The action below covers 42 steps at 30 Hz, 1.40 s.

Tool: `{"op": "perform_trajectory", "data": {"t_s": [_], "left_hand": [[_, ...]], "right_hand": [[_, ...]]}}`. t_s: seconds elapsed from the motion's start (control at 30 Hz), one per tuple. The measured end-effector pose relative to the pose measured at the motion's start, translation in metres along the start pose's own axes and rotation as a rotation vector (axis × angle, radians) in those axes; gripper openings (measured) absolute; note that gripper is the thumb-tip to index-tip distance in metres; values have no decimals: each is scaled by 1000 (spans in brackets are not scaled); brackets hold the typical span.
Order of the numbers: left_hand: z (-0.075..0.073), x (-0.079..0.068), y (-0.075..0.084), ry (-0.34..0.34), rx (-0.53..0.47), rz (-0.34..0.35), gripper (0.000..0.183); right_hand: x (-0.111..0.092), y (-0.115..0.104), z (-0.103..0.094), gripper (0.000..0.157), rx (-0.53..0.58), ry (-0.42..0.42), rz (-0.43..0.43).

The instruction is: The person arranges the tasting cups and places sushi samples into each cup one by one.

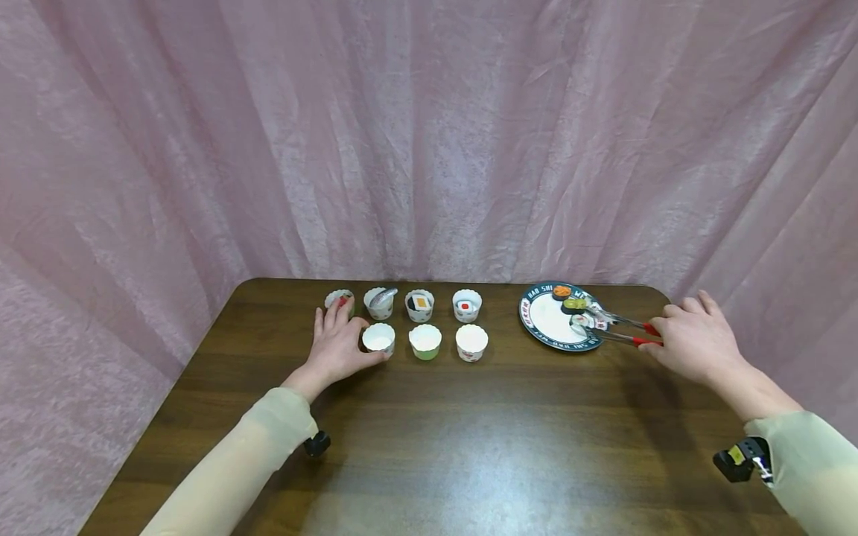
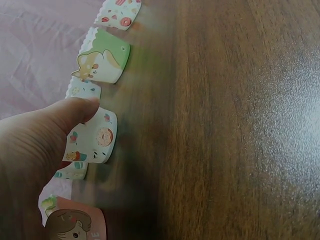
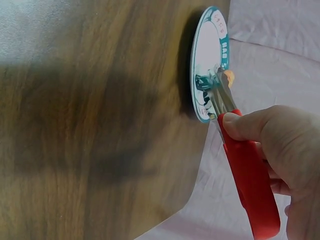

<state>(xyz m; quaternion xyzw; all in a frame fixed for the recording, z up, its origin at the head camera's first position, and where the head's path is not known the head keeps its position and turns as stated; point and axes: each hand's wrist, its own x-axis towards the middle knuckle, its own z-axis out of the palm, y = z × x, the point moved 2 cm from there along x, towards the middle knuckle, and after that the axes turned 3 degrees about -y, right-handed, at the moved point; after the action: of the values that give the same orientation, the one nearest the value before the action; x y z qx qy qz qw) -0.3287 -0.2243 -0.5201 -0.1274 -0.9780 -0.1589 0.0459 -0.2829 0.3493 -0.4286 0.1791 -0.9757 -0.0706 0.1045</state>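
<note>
My left hand (image 1: 338,348) holds a white paper cup (image 1: 378,339) at the front left, with the thumb along its near side; the left wrist view shows the doughnut print on this cup (image 2: 95,137). Its other fingers reach over the back-left cup, partly hiding it. In my right hand (image 1: 697,339) is a pair of metal tongs (image 1: 630,339) with red handles (image 3: 247,185). The tong tips are around a whitish sushi piece (image 1: 585,321) on the round plate (image 1: 536,333). Beside it lie a green-topped sushi piece (image 1: 574,304) and an orange-topped one (image 1: 561,292).
Right of the held cup stand a green cup (image 1: 425,342) and a red-printed cup (image 1: 472,343). The back row includes a cup with a spoon-like silver item (image 1: 383,298), one with a black, white and yellow piece (image 1: 420,305), and another with a red-dotted piece (image 1: 466,306).
</note>
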Motion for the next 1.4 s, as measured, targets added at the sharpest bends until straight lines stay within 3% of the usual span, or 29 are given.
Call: {"op": "perform_trajectory", "data": {"t_s": [0.47, 1.07, 1.4], "left_hand": [[2, 1, -1, 11, 10, 9, 70], [-1, 3, 3, -3, 16, -1, 66], [0, 7, 3, -13, 17, -6, 63]], "right_hand": [[8, -4, 2, 30, 2, -84, -6], [8, -9, 6, 24, -2, -80, 13], [7, -9, 8, 22, 9, -8, 6]]}}
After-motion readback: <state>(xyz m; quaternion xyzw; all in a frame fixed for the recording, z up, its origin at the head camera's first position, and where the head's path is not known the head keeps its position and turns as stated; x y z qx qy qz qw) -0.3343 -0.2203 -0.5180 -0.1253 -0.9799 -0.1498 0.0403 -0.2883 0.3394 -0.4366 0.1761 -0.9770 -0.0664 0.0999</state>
